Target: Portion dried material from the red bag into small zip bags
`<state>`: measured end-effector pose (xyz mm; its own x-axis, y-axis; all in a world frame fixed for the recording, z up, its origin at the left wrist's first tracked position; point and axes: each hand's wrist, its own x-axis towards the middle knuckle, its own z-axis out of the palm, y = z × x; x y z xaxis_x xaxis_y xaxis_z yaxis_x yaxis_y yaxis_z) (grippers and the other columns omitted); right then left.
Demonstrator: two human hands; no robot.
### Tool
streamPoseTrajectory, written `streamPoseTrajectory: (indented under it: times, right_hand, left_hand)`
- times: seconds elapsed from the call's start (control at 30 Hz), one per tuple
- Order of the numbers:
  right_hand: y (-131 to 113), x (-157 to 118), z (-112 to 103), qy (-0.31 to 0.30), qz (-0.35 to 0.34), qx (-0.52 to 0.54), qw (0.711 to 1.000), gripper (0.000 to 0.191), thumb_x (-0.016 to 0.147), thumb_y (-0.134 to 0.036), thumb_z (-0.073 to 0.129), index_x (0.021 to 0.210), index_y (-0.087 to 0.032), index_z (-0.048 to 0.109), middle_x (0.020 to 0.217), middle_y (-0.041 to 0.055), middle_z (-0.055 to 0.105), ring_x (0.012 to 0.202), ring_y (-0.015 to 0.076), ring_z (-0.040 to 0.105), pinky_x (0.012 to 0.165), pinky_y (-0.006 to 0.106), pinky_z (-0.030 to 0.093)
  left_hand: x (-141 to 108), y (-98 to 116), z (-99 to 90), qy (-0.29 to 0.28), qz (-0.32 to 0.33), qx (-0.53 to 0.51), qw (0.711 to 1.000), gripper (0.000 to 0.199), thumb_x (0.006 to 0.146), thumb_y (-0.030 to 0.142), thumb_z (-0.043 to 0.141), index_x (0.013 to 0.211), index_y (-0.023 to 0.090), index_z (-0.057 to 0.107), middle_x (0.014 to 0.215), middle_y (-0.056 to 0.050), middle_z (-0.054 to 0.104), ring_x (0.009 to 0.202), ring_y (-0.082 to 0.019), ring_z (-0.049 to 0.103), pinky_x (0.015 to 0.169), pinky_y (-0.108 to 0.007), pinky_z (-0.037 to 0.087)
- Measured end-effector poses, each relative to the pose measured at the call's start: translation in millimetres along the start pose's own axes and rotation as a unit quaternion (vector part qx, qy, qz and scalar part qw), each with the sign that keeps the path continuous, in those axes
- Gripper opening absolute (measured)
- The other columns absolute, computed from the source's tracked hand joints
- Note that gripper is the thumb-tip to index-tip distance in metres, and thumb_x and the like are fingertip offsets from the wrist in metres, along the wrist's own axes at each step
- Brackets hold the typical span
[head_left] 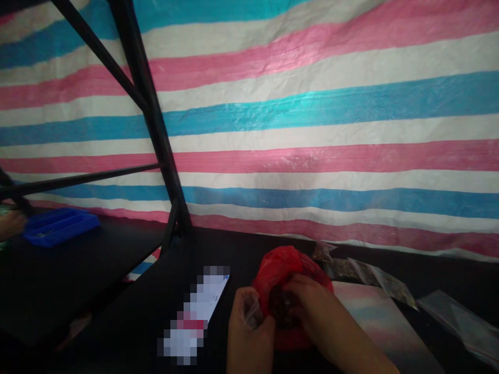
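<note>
My left hand [251, 332] is closed around a small clear plastic bag [251, 310], holding it beside the red plastic bag. The red plastic bag [283, 259] stands with its mouth spread wide on the black table, and small dark pieces [278, 306] lie inside it; their kind is too dim to make out. My right hand [310, 304] reaches into that mouth with curled fingers among the dark pieces. What its fingertips pinch is hidden.
Several clear bags with small contents [380, 275] lie at the right, beside a shiny pale flat panel [374, 311]. Left of my hands is a partly pixelated white rectangle [195, 317]. A black metal frame [156, 124] rises near another table with a blue tray [60, 227] and another person's hand [11, 224].
</note>
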<state>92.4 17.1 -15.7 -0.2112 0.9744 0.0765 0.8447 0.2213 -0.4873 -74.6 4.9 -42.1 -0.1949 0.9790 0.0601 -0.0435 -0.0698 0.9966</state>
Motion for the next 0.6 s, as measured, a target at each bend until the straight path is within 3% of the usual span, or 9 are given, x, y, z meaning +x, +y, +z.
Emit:
streamPoseTrajectory:
  times: [0.1,0.17,0.3,0.43,0.6]
  right_hand:
    - [-3.3,5.5,-5.6,0.024,0.030,-0.012,0.999,0.046,0.084,-0.004,0.057,0.121,-0.017,0.079,0.135,0.0166,0.072,0.130,0.0348,0.063,0.113,0.046,0.044]
    - [-4.7,8.4,-8.2,0.030,0.029,-0.001,0.999,0.045,0.084,-0.004,0.057,0.118,-0.020,0.081,0.135,0.0151,0.072,0.128,0.0337,0.065,0.111,0.044,0.045]
    - [-4.7,12.4,-2.2,0.031,0.011,0.041,0.999,0.051,0.081,0.001,0.054,0.118,-0.022,0.081,0.132,0.0100,0.073,0.117,0.0261,0.071,0.103,0.034,0.050]
    - [-6.5,15.3,6.7,0.047,0.017,0.073,0.996,0.061,0.076,0.006,0.050,0.126,-0.017,0.077,0.135,0.0137,0.071,0.121,0.0282,0.069,0.105,0.037,0.049]
    - [-4.8,17.5,6.2,0.065,0.016,0.122,0.990,0.048,0.074,0.005,0.054,0.104,-0.019,0.082,0.117,0.0099,0.078,0.111,0.0264,0.072,0.096,0.034,0.051]
  left_hand:
    - [4.1,2.2,-2.2,0.009,-0.002,-0.006,1.000,0.018,0.059,0.013,0.060,0.074,0.023,0.060,0.067,0.005,0.059,0.063,-0.016,0.058,0.059,-0.025,0.048]
    - [5.8,5.0,-0.2,0.019,0.003,-0.012,1.000,0.019,0.057,0.013,0.060,0.074,0.023,0.061,0.067,0.005,0.060,0.064,-0.016,0.057,0.059,-0.024,0.047]
    - [9.5,9.1,7.8,0.036,0.006,-0.037,0.999,0.017,0.053,0.017,0.057,0.069,0.023,0.057,0.064,0.006,0.054,0.061,-0.014,0.052,0.057,-0.023,0.045]
    - [15.0,5.2,10.3,0.036,-0.019,-0.063,0.997,0.020,0.052,0.021,0.057,0.072,0.024,0.055,0.062,0.008,0.049,0.057,-0.012,0.047,0.052,-0.023,0.041]
    - [19.8,-4.3,6.8,0.030,-0.041,-0.083,0.995,0.027,0.053,0.020,0.059,0.080,0.023,0.056,0.062,0.009,0.051,0.054,-0.011,0.050,0.053,-0.022,0.041]
